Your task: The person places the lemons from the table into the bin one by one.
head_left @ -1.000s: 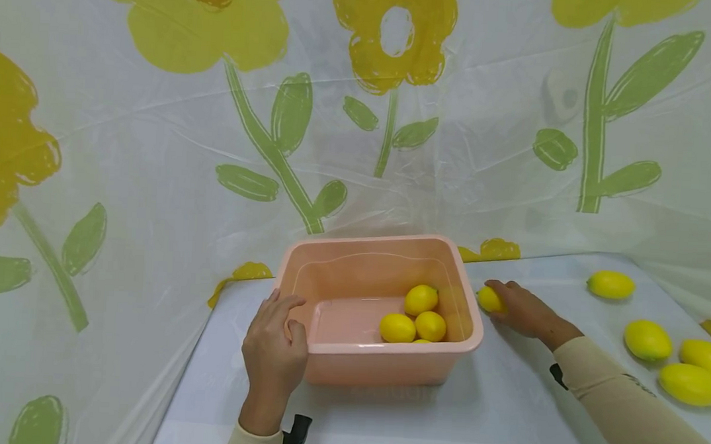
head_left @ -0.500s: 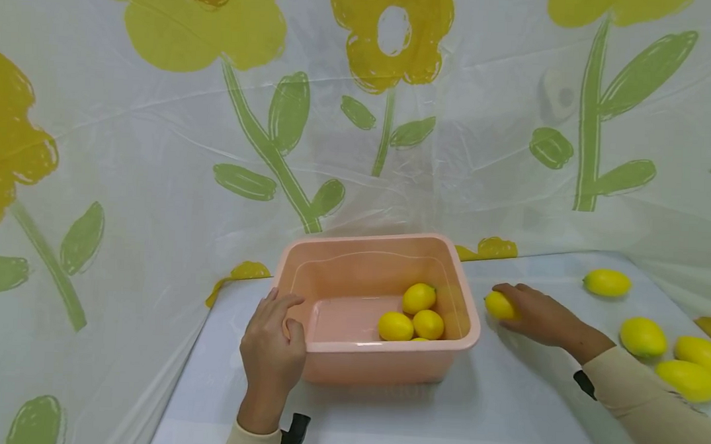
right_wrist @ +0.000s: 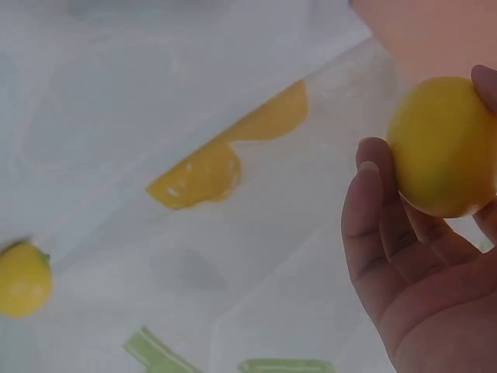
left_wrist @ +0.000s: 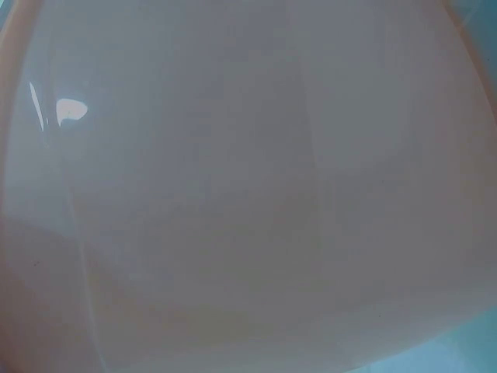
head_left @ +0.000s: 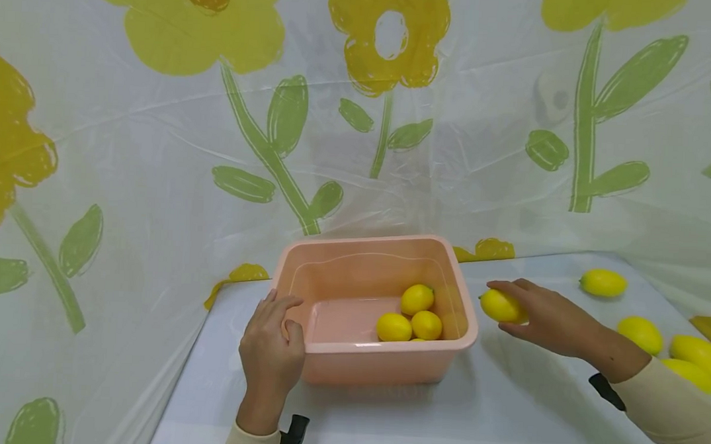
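My right hand (head_left: 550, 318) grips a yellow lemon (head_left: 501, 306) between thumb and fingers, just right of the pink plastic tub (head_left: 379, 369). In the right wrist view the lemon (right_wrist: 443, 148) sits in the fingers, its right side cut off by the frame edge. The left hand (head_left: 272, 351) holds the tub's left rim, thumb toward the inside. Several lemons lie in the tub's right part, among them an upper lemon (head_left: 417, 299) and a left lemon (head_left: 394, 328); another is mostly hidden behind the front rim. The tub's pinkish wall (left_wrist: 248, 171) fills the left wrist view.
On the white table (head_left: 418, 423), several more lemons lie to the right: one far lemon (head_left: 604, 283) alone, and a nearer group including one lemon (head_left: 700, 357), partly behind the right forearm. A flower-printed sheet (head_left: 482, 188) hangs behind the table.
The right hand has raised the lemon off the table, and its wrist and forearm have swung to the right. The left hand and the tub stay in place.
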`<control>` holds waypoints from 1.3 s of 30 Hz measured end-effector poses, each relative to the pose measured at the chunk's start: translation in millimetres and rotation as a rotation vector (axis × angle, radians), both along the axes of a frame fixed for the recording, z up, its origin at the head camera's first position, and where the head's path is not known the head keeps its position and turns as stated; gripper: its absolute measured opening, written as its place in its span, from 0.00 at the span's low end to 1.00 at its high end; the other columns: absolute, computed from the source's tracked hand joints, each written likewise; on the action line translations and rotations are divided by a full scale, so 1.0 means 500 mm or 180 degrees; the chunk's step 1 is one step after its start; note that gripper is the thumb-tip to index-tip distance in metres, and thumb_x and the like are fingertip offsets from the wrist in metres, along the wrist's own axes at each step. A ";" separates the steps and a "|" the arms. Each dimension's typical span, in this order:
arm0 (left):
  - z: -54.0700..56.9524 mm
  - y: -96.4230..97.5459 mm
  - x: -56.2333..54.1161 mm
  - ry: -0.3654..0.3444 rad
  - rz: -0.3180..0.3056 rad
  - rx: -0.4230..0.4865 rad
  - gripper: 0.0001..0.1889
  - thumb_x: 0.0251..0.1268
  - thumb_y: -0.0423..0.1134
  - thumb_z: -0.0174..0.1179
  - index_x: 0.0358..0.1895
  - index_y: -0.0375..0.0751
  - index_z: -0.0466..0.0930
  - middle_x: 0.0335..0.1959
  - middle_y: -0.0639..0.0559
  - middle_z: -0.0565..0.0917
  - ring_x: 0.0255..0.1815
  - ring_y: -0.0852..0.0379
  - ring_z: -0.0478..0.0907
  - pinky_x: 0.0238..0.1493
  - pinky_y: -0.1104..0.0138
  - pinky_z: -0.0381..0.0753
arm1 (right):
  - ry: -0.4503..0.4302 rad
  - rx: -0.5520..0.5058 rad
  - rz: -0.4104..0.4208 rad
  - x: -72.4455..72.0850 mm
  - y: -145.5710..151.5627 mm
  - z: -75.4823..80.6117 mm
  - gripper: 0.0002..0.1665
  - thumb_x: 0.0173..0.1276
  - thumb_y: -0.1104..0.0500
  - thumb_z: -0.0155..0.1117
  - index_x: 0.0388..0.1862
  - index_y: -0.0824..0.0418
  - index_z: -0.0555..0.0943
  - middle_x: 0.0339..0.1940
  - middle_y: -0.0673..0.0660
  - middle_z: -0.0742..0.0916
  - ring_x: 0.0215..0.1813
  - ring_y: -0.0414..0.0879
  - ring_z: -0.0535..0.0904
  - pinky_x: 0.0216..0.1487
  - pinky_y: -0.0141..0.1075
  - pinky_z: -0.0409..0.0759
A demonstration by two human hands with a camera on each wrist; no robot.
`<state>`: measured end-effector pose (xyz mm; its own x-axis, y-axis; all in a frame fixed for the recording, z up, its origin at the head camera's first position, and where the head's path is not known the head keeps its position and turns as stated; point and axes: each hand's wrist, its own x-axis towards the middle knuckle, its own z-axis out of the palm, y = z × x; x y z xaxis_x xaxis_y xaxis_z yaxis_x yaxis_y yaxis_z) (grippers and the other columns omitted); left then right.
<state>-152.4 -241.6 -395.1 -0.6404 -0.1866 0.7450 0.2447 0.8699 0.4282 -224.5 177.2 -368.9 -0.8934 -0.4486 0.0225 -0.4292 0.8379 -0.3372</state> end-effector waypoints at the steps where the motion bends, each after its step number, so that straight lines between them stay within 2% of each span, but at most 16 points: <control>1: 0.000 0.000 0.000 0.0004 -0.0002 0.0002 0.16 0.55 0.30 0.50 0.41 0.39 0.87 0.43 0.46 0.90 0.60 0.40 0.82 0.62 0.43 0.77 | 0.0046 0.0007 0.0025 0.005 -0.001 0.004 0.40 0.61 0.50 0.74 0.71 0.54 0.71 0.57 0.62 0.82 0.46 0.47 0.80 0.48 0.48 0.87; 11: 0.000 0.000 0.001 0.0018 -0.0005 0.0016 0.16 0.55 0.30 0.49 0.41 0.39 0.87 0.44 0.45 0.90 0.60 0.40 0.82 0.62 0.42 0.77 | 0.0397 0.0091 0.0187 0.046 -0.012 0.049 0.41 0.60 0.50 0.74 0.72 0.50 0.70 0.57 0.57 0.82 0.42 0.41 0.81 0.40 0.37 0.87; 21: -0.001 0.002 0.001 -0.0033 -0.0005 0.0031 0.16 0.54 0.30 0.50 0.41 0.39 0.87 0.44 0.45 0.90 0.61 0.39 0.81 0.63 0.42 0.76 | 0.0734 0.0109 0.0353 0.067 -0.023 0.075 0.42 0.59 0.50 0.75 0.72 0.50 0.70 0.56 0.54 0.83 0.39 0.37 0.80 0.38 0.33 0.86; 32: 0.001 0.001 0.000 -0.0005 -0.0003 0.0028 0.16 0.54 0.30 0.50 0.40 0.39 0.87 0.43 0.44 0.90 0.61 0.39 0.82 0.63 0.43 0.76 | 0.0683 0.0116 0.0326 0.080 -0.040 0.101 0.43 0.59 0.49 0.75 0.73 0.48 0.69 0.56 0.53 0.83 0.40 0.38 0.79 0.39 0.34 0.86; 39: 0.000 0.000 0.000 -0.0033 0.0009 0.0019 0.16 0.55 0.31 0.50 0.41 0.39 0.87 0.44 0.44 0.90 0.61 0.39 0.81 0.63 0.43 0.76 | 0.0630 0.0045 0.0206 0.080 -0.057 0.116 0.45 0.59 0.48 0.75 0.74 0.47 0.65 0.63 0.62 0.82 0.43 0.46 0.84 0.37 0.40 0.88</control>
<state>-152.2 -241.4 -395.0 -0.6476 -0.1927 0.7372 0.2379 0.8680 0.4359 -184.4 148.7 -310.9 -0.8416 -0.5064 0.1881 -0.5389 0.8105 -0.2293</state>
